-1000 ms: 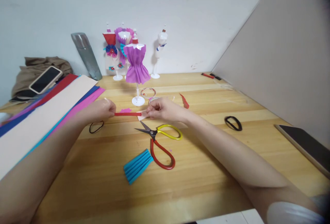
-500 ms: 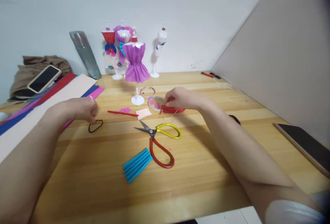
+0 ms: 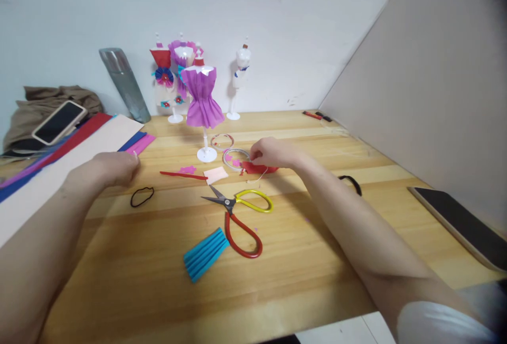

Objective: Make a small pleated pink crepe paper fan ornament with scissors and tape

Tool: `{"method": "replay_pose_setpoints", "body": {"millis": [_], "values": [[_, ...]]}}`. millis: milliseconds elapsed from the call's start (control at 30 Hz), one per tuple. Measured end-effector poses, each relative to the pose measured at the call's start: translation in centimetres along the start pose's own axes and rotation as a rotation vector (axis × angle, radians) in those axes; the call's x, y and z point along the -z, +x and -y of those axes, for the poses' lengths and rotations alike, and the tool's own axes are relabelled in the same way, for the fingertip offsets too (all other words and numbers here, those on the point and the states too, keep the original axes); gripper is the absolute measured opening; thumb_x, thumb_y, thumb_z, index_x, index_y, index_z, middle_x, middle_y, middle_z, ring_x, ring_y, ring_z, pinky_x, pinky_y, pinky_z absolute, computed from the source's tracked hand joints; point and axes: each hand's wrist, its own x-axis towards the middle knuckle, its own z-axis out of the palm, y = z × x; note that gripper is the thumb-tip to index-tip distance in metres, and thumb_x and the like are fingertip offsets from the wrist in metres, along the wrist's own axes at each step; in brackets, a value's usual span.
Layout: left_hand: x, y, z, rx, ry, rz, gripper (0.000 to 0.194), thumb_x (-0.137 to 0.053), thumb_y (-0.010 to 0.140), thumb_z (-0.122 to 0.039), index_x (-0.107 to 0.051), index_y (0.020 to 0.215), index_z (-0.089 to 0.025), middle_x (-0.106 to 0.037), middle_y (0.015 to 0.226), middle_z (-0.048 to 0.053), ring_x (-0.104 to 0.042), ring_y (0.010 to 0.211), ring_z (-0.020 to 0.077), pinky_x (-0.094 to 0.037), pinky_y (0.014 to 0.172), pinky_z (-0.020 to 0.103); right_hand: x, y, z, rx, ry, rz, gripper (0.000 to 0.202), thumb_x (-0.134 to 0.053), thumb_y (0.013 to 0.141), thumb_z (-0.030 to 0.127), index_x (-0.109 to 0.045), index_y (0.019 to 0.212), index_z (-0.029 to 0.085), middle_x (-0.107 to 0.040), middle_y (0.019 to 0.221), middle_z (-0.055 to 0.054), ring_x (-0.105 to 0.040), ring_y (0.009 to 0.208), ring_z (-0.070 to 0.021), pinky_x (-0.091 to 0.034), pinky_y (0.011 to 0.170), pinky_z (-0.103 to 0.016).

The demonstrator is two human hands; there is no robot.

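Note:
My left hand (image 3: pixel 118 168) is held with its fingers curled at the edge of the paper stack; anything inside them is hidden. Just below it on the table lies a thin black elastic loop (image 3: pixel 142 197). Over at the right, the fingers of my right hand (image 3: pixel 273 152) are bent together above a red piece of paper (image 3: pixel 259 168), beside a clear round dish (image 3: pixel 236 159) with pink scraps. What those fingertips grip cannot be made out. Scissors (image 3: pixel 227 202) with one yellow and one red handle lie spread between my arms, against a pleated blue paper piece (image 3: pixel 206 254).
A small mannequin in a purple paper dress (image 3: pixel 204 98) stands behind, with several others by the wall. Sheets of coloured paper (image 3: pixel 99 141), a phone (image 3: pixel 59 122) and a leaning bottle (image 3: pixel 124 85) are at left. A dark tablet-like slab (image 3: pixel 459 222) lies right.
My left hand has drawn back a little from the black loop, which now lies fully in sight. My right hand stays by the red paper. The whole view has shifted slightly.

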Motion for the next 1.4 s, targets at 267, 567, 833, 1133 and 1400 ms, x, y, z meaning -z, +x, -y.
{"method": "replay_pose_setpoints", "body": {"millis": [267,567,833,1133,1400], "values": [[-0.2,-0.7,-6.2,-0.285,-0.194,0.506,0.011,-0.053,0.062,-0.018,-0.061,0.054,-0.019,-0.059,0.056,0.0,-0.053,0.055,0.0167,-0.037,0.052,0.025,0.1,-0.4,1.0,-0.009,-0.04,0.043,0.02,-0.063,0.076,0.02,-0.077,0.089,0.019,-0.074,0.084,-0.008,-0.064,0.07,-0.0187,-0.038,0.057,-0.026],[0.9,-1.1,-3.7,0.056,0.257,0.079,0.025,-0.055,0.064,-0.018,-0.044,0.042,-0.018,-0.052,0.046,0.006,-0.046,0.047,0.0179,-0.032,0.052,0.03,0.5,-1.3,2.6,-0.04,-0.179,0.088,0.02,-0.059,0.081,0.025,-0.075,0.086,0.015,-0.073,0.082,-0.01,-0.063,0.068,-0.0199,-0.034,0.054,-0.028],[-0.3,-0.7,-9.5,-0.211,-0.126,-0.05,0.037,-0.049,0.08,-0.043,-0.049,0.052,-0.018,-0.049,0.053,0.0,-0.043,0.053,0.013,-0.027,0.053,0.026,0.5,-1.1,1.6,-0.055,-0.211,0.114,0.014,-0.062,0.071,0.016,-0.072,0.081,0.018,-0.07,0.081,-0.009,-0.063,0.07,-0.0219,-0.032,0.053,-0.028],[-2.2,-0.9,-11.8,-0.246,-0.582,0.045,0.027,-0.058,0.074,-0.043,-0.066,0.071,-0.017,-0.058,0.057,-0.001,-0.048,0.051,0.0104,-0.035,0.049,0.023,1.3,-1.5,1.3,-0.002,-0.119,0.093,0.01,-0.059,0.068,0.011,-0.067,0.07,0.018,-0.067,0.075,-0.006,-0.059,0.068,-0.0185,-0.033,0.055,-0.027],[-4.9,-0.8,-14.3,-0.077,-1.261,0.108,0.061,-0.08,0.055,-0.048,-0.062,0.103,-0.015,-0.068,0.093,0.008,-0.066,0.083,0.0213,-0.056,0.063,0.031,0.1,-3.0,6.1,0.27,0.148,-0.087,0.005,-0.058,0.073,0.013,-0.059,0.069,0.016,-0.056,0.063,0.001,-0.045,0.059,-0.0105,-0.027,0.056,-0.024]]}}
